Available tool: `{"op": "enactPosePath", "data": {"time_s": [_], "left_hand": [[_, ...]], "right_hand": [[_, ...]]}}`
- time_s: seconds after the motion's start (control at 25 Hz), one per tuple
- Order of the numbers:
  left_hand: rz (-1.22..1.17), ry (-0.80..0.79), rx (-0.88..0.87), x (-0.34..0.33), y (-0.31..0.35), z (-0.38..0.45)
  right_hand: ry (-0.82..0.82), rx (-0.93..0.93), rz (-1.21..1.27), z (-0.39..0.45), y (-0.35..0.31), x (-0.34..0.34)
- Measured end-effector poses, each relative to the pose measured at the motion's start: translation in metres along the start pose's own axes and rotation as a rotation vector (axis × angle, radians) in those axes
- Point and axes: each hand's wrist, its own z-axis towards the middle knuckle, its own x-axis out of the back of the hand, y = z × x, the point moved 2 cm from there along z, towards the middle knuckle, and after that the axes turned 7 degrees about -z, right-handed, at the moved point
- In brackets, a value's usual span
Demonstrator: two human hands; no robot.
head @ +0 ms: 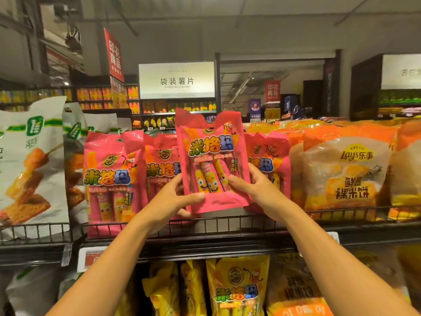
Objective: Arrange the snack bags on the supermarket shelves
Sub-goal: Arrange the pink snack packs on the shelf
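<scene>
Hands: our left hand (176, 197) and right hand (255, 190) pinch the pink snack bag's (210, 160) lower corners | bag upright above the top shelf rail (227, 224), between matching pink bags (109, 179) | advice: we lower it straight into that gap, label forward.

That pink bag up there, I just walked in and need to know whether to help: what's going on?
A person is restocking snacks. Both hands hold one pink snack bag upright by its lower corners, the left hand at the bottom left, the right hand at the bottom right. The bag is raised above the wire rail of the upper shelf, in front of a gap between matching pink bags, with orange Lay's bags alongside. It isn't set down yet.
</scene>
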Motion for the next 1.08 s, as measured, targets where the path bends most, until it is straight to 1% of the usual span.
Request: {"op": "enactPosePath", "data": {"time_s": [0.24,0.44,0.68,0.8,0.92,1.0,1.08], "left_hand": [[0.022,-0.001,0.01,0.001,0.001,-0.002],[0.002,0.035,0.014,-0.001,0.005,-0.006],[0.019,0.04,0.007,-0.005,0.01,-0.011],[-0.005,0.011,-0.022,-0.005,0.012,-0.013],[-0.099,-0.048,-0.028,-0.004,0.013,-0.014],[-0.08,-0.061,-0.059,-0.005,0.014,-0.016],[-0.019,-0.073,-0.118,-0.007,0.013,-0.019]], "right_hand": [[-0.025,0.007,0.059,0.001,0.004,0.002],[-0.033,-0.032,0.066,0.003,0.008,0.003],[-0.033,-0.059,0.066,0.002,0.008,0.003],[0.028,-0.085,0.047,0.002,0.007,0.003],[0.113,-0.126,0.02,0.003,0.007,0.006],[0.1,-0.159,-0.006,0.005,0.01,0.006],[0.045,-0.187,-0.025,0.005,0.013,0.005]]}}
